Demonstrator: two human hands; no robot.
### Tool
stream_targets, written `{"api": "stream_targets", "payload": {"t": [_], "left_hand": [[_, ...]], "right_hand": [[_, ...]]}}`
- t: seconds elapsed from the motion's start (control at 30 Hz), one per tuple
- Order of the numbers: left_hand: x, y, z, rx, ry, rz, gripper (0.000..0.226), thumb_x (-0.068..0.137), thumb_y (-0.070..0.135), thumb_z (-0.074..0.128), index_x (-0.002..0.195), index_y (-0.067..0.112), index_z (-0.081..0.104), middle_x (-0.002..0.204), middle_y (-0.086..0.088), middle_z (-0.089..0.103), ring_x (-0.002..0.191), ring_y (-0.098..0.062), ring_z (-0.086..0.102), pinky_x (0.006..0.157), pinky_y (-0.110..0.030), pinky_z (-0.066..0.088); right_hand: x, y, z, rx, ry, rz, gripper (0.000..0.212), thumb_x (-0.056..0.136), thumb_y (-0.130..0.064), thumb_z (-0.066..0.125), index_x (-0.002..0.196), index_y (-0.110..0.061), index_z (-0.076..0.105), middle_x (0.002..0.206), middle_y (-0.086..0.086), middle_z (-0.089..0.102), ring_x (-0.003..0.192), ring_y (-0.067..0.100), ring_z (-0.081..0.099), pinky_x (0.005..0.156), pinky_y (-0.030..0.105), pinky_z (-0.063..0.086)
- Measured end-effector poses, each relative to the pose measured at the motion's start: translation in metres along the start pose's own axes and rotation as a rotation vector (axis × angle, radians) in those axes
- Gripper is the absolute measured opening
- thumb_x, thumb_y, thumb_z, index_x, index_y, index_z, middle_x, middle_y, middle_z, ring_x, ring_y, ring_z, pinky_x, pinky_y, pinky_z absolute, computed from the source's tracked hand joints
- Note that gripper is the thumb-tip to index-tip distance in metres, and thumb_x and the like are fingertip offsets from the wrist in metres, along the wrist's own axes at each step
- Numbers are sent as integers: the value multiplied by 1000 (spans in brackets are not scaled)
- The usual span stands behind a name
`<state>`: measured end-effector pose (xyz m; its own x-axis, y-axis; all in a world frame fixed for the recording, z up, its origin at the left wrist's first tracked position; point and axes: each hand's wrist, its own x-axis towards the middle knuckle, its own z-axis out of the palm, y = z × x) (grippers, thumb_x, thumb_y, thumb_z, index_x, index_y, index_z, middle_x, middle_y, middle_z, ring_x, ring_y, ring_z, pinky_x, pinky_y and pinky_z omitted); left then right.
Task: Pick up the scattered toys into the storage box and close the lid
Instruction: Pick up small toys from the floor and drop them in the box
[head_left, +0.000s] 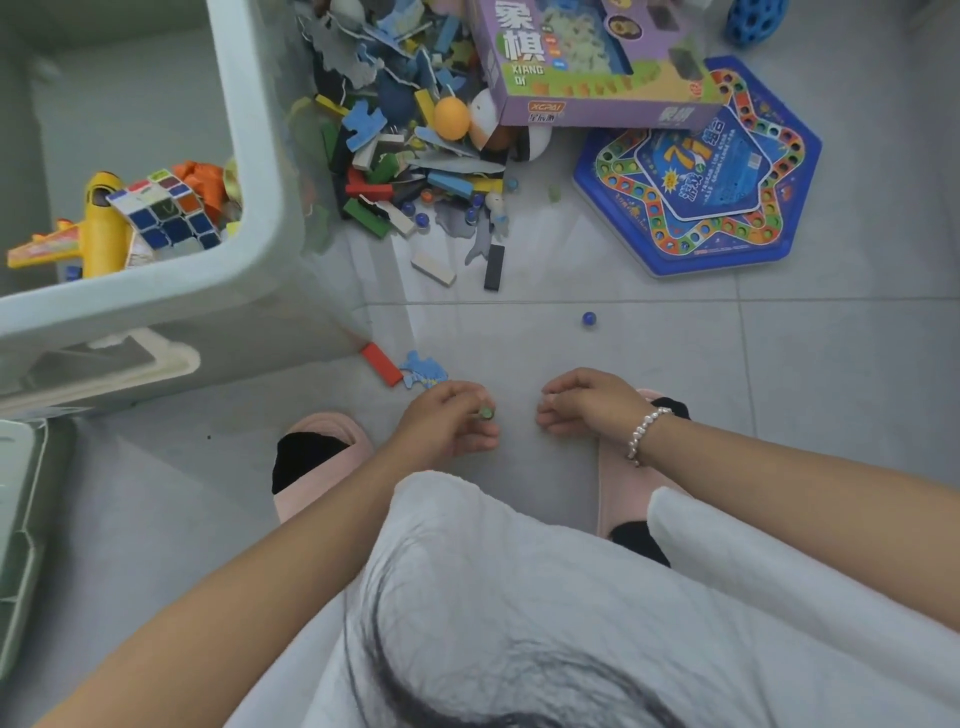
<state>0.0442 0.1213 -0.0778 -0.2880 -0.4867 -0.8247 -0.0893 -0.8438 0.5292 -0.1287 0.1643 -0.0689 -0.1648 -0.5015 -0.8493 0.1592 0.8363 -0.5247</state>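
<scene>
Grey floor tiles carry the mess. Just in front of the storage box (249, 171), the left hand (447, 421) pinches a small green marble (486, 413); the right hand (582, 402) is curled, contents unclear. Marbles look hard, slick and prone to rolling, so best cupped. Beyond the box's right wall lies the toy pile (410, 156), probably light blocks.

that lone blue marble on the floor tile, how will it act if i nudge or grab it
The blue marble looks round and glossy, so it will probably roll at a nudge across the smooth floor tile. It seems small, so likely slippery; pinching fingers may squirt it away.
</scene>
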Motion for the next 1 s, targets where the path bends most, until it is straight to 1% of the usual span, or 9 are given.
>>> {"api": "stream_targets", "payload": {"t": [0.1, 0.23, 0.37, 0.47, 0.53, 0.6, 0.73, 0.87, 1.0], "left_hand": [[0, 7, -15, -170, -11, -165, 22, 90, 8, 35, 75, 11, 51, 58, -1, 54, 37, -12, 52, 36, -13, 39], [5, 7, -15, -77, 57, -206, 29, 93, 23, 40, 67, 13, 47, 59, 0, 41, 42, -14, 42, 35, -8, 27], [13, 4, -12, 227, 64, -38, 22, 93, 23, 53, 73, 12, 50, 70, -4, 40, 40, -10, 36, 35, -11, 21], [9, 5, -13, 406, 66, 55, 27, 93, 28, 54, 71, 13, 51, 58, -2, 38, 45, -12, 34, 36, -14, 27], [10, 3, -13, 568, 147, 141, 30, 91, 33, 57, 67, 16, 50, 56, 0, 44, 50, -13, 40, 45, -16, 34], [12, 0, -14, 647, 232, 217, 32, 87, 35, 61, 65, 17, 46, 59, 3, 47, 57, -12, 43, 53, -21, 35], [16, -4, -17, 700, 316, 390, 24, 80, 28, 72, 78, 13, 53, 60, 7, 40, 56, -6, 38, 53, -15, 32], [23, -6, -19, 933, 263, 500, 27, 80, 24, 72, 95, 8, 55, 80, 3, 50, 76, -15, 47, 68, -24, 35], [27, -6, -21, 1053, 246, 496, 25, 81, 25, 70, 90, 9, 52, 92, -6, 54, 79, -19, 48, 71, -31, 38]], "right_hand": [[-1, -7, 4, 121, -66, 131, 13, 91, 0, 47, 82, -6, 53, 78, 13, 58, 68, 20, 60, 56, 23, 53], [2, -13, 14, 57, -121, 141, 10, 90, -7, 54, 80, -6, 55, 75, 9, 56, 66, 17, 59, 55, 20, 51], [4, -15, 21, 44, -129, 85, 9, 90, -8, 56, 81, -6, 58, 77, 9, 57, 66, 16, 59, 55, 19, 51], [4, -15, 22, 67, -130, 86, 7, 89, -9, 55, 84, -5, 58, 76, 9, 57, 65, 16, 59, 56, 20, 51], [3, -15, 20, 66, -123, 90, 5, 89, -9, 56, 89, -4, 58, 76, 9, 57, 65, 16, 59, 58, 21, 50], [3, -15, 19, 61, -122, 93, 6, 89, -9, 56, 92, -4, 57, 76, 9, 57, 65, 16, 59, 57, 20, 51], [2, -16, 18, 56, -126, 105, 5, 89, -9, 56, 91, -5, 56, 76, 9, 57, 64, 16, 59, 56, 20, 51], [2, -15, 18, 44, -145, 115, 5, 89, -9, 55, 90, -5, 56, 76, 9, 56, 64, 16, 59, 57, 21, 50], [1, -14, 17, 36, -145, 119, 5, 90, -9, 55, 91, -4, 56, 75, 9, 55, 65, 16, 59, 55, 20, 50]]}}
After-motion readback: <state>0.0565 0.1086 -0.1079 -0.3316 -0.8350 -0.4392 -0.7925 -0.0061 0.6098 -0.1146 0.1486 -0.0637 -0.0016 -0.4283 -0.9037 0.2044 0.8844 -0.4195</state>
